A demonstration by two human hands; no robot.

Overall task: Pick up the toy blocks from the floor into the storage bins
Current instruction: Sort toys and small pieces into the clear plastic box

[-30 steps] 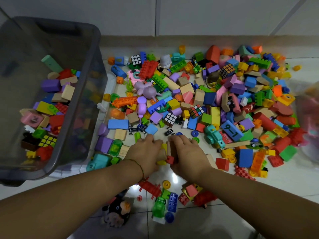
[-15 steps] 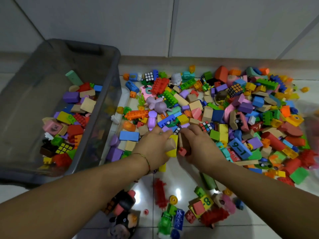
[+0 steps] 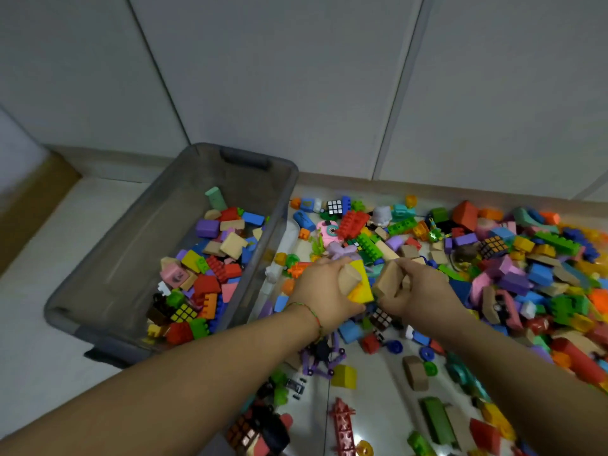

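Both hands over floor (image 3: 65, 232), just right of bin (image 3: 158, 245), side by side, each clamped on blocks.
Left hand (image 3: 324, 291): fingers curled round tan cylinder (image 3: 348, 278) and yellow block (image 3: 362, 289).
Right hand (image 3: 424, 291): grips tan blocks (image 3: 390, 279); exact count unclear.
Held pieces near each other between hands.
Bin grey, translucent, partly filled with mixed bricks (image 3: 214, 268).
Big pile (image 3: 510, 258) of coloured blocks on floor right of bin, along wall; strays scattered near forearms.
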